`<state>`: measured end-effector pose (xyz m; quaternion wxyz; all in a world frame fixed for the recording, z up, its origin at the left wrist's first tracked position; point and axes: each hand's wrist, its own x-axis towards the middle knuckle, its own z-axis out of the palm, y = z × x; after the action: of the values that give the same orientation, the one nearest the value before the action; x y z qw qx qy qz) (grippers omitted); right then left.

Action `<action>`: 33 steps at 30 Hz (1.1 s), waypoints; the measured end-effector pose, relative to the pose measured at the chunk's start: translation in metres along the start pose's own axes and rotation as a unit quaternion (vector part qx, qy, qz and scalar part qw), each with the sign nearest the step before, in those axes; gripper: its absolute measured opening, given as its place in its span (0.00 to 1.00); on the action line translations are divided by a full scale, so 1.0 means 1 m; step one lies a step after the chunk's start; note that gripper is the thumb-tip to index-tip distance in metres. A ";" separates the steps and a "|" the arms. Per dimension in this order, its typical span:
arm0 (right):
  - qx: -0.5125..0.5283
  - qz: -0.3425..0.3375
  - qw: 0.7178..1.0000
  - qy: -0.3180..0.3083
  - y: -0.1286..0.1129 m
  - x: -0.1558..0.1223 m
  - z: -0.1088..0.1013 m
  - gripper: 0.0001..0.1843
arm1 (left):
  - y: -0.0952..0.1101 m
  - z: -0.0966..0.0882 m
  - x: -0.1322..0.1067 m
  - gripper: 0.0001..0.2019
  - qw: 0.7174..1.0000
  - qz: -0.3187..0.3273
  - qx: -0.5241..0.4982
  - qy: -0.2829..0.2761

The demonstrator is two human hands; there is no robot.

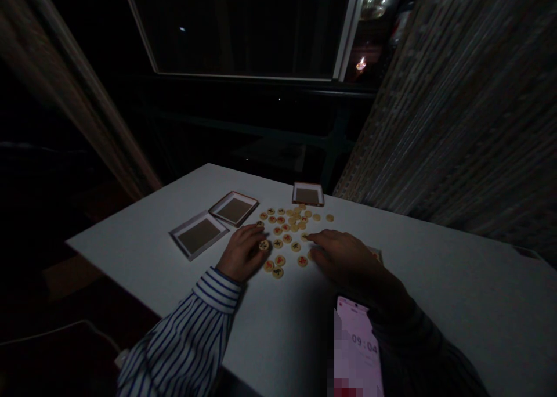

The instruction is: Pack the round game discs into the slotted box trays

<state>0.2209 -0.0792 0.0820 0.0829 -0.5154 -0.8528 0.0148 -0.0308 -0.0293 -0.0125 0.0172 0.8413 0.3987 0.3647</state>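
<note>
Round, pale xiangqi pieces (pixel 286 238) lie scattered on the white table (pixel 278 333). Several show red or black characters; others are blank side up. My left hand (pixel 241 252) rests at the left edge of the spread, thumb and fingers apart. One black-marked piece (pixel 263 245) lies in the gap by its thumb, and another (pixel 260 223) is at its fingertips. From the right, my right hand (pixel 342 253) reaches in with its index finger stretched onto a black-marked piece (pixel 304 237). Below that finger, the hand partly covers another piece (pixel 310 256). The other right fingers are hidden.
Two shallow open box halves (pixel 199 214) (pixel 235 192) stand at the left. A smaller open box (pixel 308 204) is at the back, and part of another box (pixel 376 253) shows behind my right hand. A lit phone (pixel 357 342) lies near me. Bead curtains hang beside the dark window.
</note>
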 end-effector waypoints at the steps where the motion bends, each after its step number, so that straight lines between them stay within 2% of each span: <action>1: 0.000 0.004 1.000 0.002 0.001 0.000 -0.002 0.19 | 0.001 0.000 0.000 0.14 1.000 -0.003 0.001 0.003; 8: 0.002 0.028 0.999 0.041 0.012 -0.007 -0.020 0.19 | 0.008 -0.001 0.004 0.13 1.000 -0.005 -0.004 0.015; 15: 0.013 0.074 0.994 0.081 0.030 -0.026 -0.037 0.20 | 0.019 0.000 0.013 0.13 1.000 0.000 -0.021 0.005; 23: 0.011 0.117 0.990 0.072 0.054 -0.047 -0.044 0.20 | 0.053 0.005 0.036 0.13 0.997 0.007 -0.081 -0.004; 33: 0.031 0.126 0.987 0.099 0.070 -0.058 -0.047 0.19 | 0.092 0.028 0.068 0.13 0.991 0.003 -0.137 -0.002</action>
<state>0.3160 -0.1000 0.1133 0.1801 -0.6146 -0.7680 0.0004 0.0758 -0.0383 0.0367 0.1317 0.8329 0.3423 0.4146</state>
